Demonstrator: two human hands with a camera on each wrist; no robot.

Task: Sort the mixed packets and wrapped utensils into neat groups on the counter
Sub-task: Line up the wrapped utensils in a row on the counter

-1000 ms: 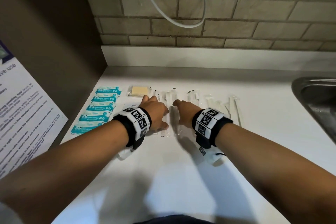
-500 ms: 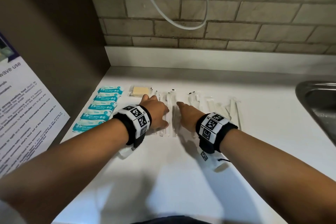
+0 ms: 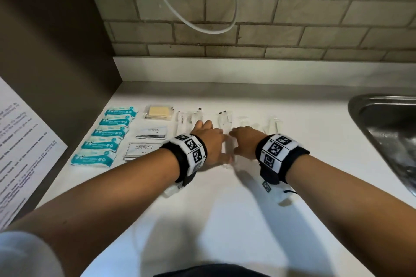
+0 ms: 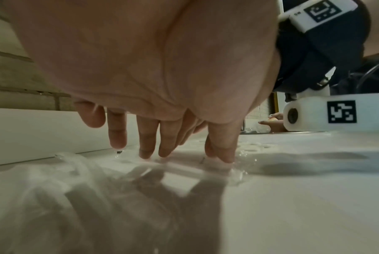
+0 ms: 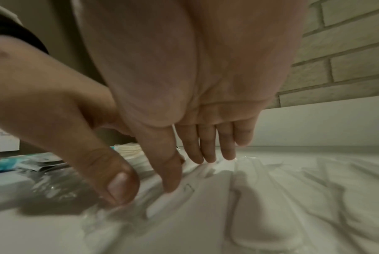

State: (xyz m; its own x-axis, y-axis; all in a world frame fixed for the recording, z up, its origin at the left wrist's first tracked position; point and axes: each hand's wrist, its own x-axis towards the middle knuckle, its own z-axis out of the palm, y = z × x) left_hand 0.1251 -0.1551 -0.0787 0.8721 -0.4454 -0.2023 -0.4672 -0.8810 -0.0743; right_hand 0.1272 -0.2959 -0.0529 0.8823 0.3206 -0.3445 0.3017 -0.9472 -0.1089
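Clear-wrapped white plastic utensils (image 3: 225,119) lie side by side in a row on the white counter (image 3: 225,220). My left hand (image 3: 209,141) lies palm down on them, fingers (image 4: 145,142) straight and tips touching the wrappers (image 4: 79,171). Beside it, my right hand (image 3: 245,139) presses straight fingers (image 5: 208,147) and thumb on the neighbouring wrapped utensils (image 5: 260,197). Left of the hands lie several teal packets (image 3: 108,137) in a column, a toothpaste sachet stack (image 3: 152,132), shampoo sachets (image 3: 141,149) and a yellow packet (image 3: 157,112).
A steel sink (image 3: 387,132) opens at the right. A dark cabinet side (image 3: 56,63) with a printed notice (image 3: 20,146) bounds the left. A brick wall (image 3: 247,29) with a hanging white cable (image 3: 202,24) stands behind.
Both hands have slid a little to the right along the utensil row, uncovering the toothpaste and shampoo sachets. They stay flat on the wrappers.
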